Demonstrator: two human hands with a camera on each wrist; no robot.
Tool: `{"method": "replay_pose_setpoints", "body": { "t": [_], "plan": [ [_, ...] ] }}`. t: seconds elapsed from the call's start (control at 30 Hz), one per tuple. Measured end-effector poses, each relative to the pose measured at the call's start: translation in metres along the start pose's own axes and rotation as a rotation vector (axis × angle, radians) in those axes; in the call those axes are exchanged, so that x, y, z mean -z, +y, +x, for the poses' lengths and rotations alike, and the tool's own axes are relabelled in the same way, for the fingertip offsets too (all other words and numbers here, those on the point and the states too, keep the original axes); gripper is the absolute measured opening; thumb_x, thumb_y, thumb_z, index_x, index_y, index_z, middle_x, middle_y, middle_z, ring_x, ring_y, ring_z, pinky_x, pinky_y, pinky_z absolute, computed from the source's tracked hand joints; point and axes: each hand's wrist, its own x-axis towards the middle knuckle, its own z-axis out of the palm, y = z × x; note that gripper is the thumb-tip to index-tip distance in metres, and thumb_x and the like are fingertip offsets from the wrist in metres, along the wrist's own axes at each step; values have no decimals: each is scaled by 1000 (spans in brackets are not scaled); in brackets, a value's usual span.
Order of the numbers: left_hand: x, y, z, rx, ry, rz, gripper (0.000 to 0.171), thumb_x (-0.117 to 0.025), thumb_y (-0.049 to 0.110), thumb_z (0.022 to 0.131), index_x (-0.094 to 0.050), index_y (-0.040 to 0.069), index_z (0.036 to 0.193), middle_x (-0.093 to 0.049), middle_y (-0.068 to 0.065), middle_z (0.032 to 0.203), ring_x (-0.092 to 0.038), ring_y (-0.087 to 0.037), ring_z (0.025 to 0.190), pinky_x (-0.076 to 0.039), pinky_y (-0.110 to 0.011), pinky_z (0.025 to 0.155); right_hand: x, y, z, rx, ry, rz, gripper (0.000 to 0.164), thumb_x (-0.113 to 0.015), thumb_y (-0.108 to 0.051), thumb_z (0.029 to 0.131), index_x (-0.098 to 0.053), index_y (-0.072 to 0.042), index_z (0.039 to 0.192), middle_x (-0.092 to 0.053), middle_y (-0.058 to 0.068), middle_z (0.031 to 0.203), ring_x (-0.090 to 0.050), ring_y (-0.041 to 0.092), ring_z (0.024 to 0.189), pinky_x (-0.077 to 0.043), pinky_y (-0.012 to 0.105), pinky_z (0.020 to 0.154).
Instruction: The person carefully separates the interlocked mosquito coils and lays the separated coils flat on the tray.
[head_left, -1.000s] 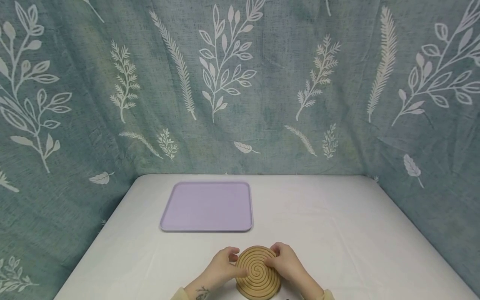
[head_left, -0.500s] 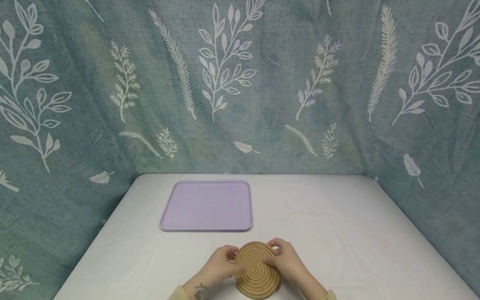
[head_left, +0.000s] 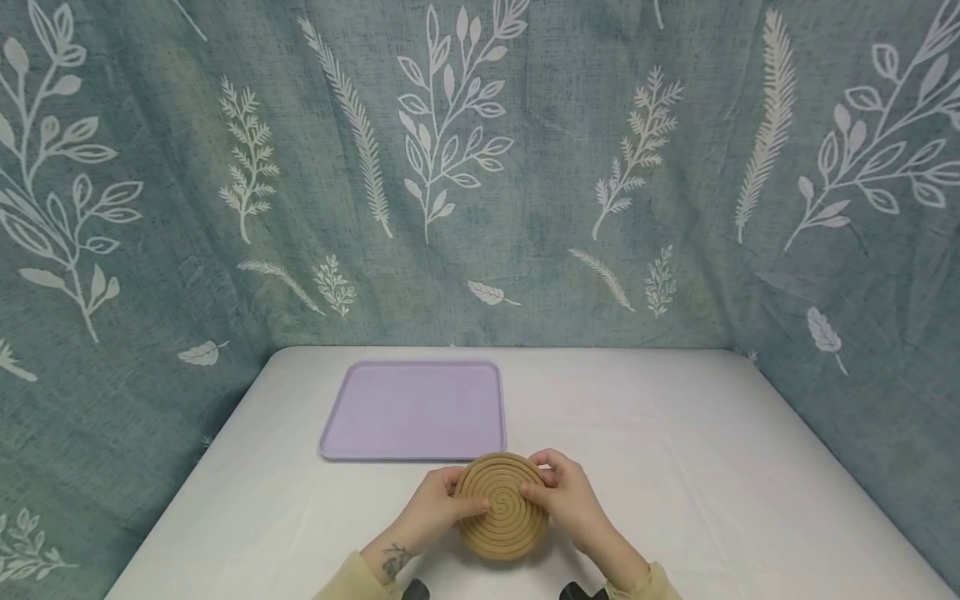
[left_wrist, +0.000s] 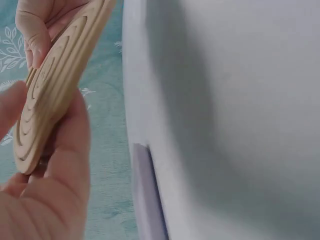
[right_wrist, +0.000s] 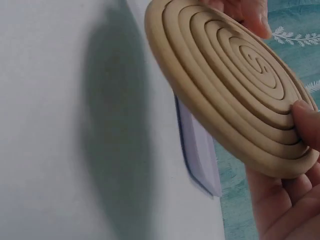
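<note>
Both hands hold a flat, round, tan coiled disc [head_left: 504, 521], which looks like a clay rope wound in a spiral. In the wrist views it is lifted off the white table, its shadow lying on the cloth below. The left hand [head_left: 435, 504] grips the disc's left edge, thumb on the spiral face and fingers behind. At the upper right edge the right hand [head_left: 564, 496] pinches it the same way. Seen by the right wrist camera, the disc [right_wrist: 225, 95] is tilted, its centre curl showing. Most of the fingertips behind it are hidden.
A shallow lilac tray [head_left: 412, 410] lies left of centre, just beyond the disc; its near right corner is close to the disc's top edge. The white-covered table [head_left: 675, 467] extends to the right. A green leaf-print curtain [head_left: 525, 167] surrounds the back and sides.
The disc has come up from near the table's front and moved forward and slightly left, toward the tray. Both hands travel with it, keeping the same hold.
</note>
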Motion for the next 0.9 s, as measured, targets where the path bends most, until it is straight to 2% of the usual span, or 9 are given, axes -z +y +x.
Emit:
{"method": "replay_pose_setpoints", "body": {
  "t": [0.1,0.27,0.4,0.5,0.57,0.63,0.73,0.9],
  "plan": [
    [3,8,4,-13,22,-27,40,-71,13,80,-59,-7,112,-70,-14,87,-66,-12,66,-56,-24,57,0,-8,4,24,14,-2,26,-63,4,81,-52,7,104,-69,20,87,-67,19,71,-56,25,60],
    [10,24,9,-70,58,-19,38,-68,11,82,-58,-9,114,-69,-17,90,-68,-17,72,-57,-29,62,3,-24,14,43,41,-13,24,-64,2,81,-57,8,104,-69,18,88,-67,17,74,-56,25,64],
    [16,40,14,-110,101,-24,35,-67,11,83,-59,-8,111,-69,-17,89,-67,-14,72,-57,-27,63,9,-38,23,83,5,-35,25,-66,-4,82,-61,9,103,-70,16,84,-67,15,72,-56,25,64],
    [19,60,14,-130,146,-15,29,-66,7,84,-60,-10,107,-68,-18,87,-67,-16,71,-57,-28,62,13,-48,28,120,-37,-46,27,-67,-7,82,-62,10,102,-70,18,84,-67,14,72,-56,26,64],
    [22,68,17,-154,172,-5,27,-66,6,84,-61,-10,105,-68,-19,85,-67,-17,71,-57,-29,62,14,-56,32,141,-43,-53,28,-67,-8,83,-62,11,103,-70,19,86,-68,15,74,-56,27,66],
    [25,78,21,-179,197,25,25,-66,4,83,-62,-9,103,-68,-20,84,-67,-19,71,-57,-29,61,15,-64,37,159,-30,-63,29,-67,-8,83,-62,10,105,-70,20,88,-68,17,76,-57,28,68],
    [31,83,32,-233,232,56,24,-68,6,82,-64,-7,102,-68,-20,85,-68,-19,71,-57,-27,62,17,-76,44,188,8,-84,28,-67,-8,83,-63,8,106,-70,20,90,-69,19,78,-57,30,70],
    [36,107,39,-290,280,89,25,-70,6,81,-65,-4,103,-69,-20,88,-68,-22,75,-57,-29,64,23,-96,56,244,58,-123,25,-67,-8,83,-64,6,104,-70,20,91,-69,17,79,-57,30,71]
  ]
}}
